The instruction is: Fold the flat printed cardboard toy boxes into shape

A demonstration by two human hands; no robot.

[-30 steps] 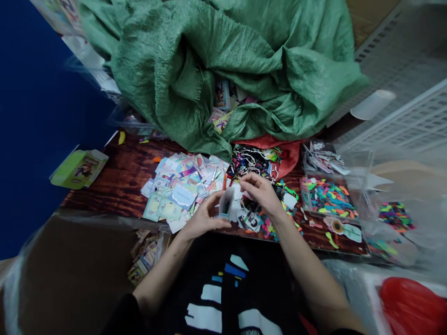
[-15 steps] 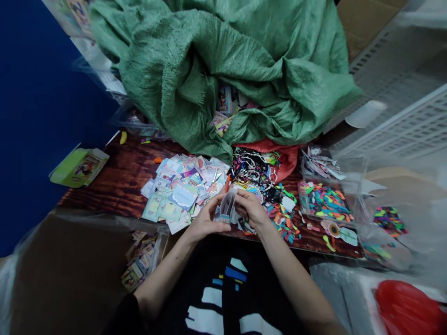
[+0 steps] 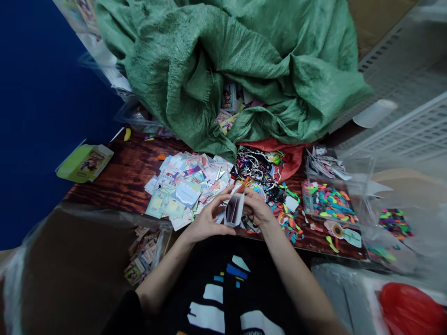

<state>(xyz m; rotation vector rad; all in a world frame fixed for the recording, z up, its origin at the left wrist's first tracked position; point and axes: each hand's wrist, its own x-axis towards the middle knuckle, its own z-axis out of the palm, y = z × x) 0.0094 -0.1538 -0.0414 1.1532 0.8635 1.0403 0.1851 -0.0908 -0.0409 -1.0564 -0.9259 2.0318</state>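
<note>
Between my hands, above the table's front edge, is a small white paper box (image 3: 234, 210) with its end open towards me. My left hand (image 3: 213, 218) grips its left side, thumb below and fingers above. On the other side my right hand (image 3: 256, 207) holds the box with curled fingers, partly hidden behind it. A thin orange piece (image 3: 242, 184) sticks up at the box's far end near my fingertips; which hand has it I cannot tell. Just left lies a heap of printed cards (image 3: 186, 188). Beyond my right hand are tangled black and white cords (image 3: 256, 163) and small colourful pieces (image 3: 288, 223).
A large green woven sack (image 3: 251, 46) with printed packets fills the back. On the right stand clear trays (image 3: 328, 202) of colourful pieces. A green printed box (image 3: 85, 163) sits at the table's left end, above a cardboard carton (image 3: 77, 260). A red bag (image 3: 412, 307) is lower right.
The small box has turned and been opened wider, so its inside now faces me. The orange piece has tipped to the right. The whole view has shifted slightly.
</note>
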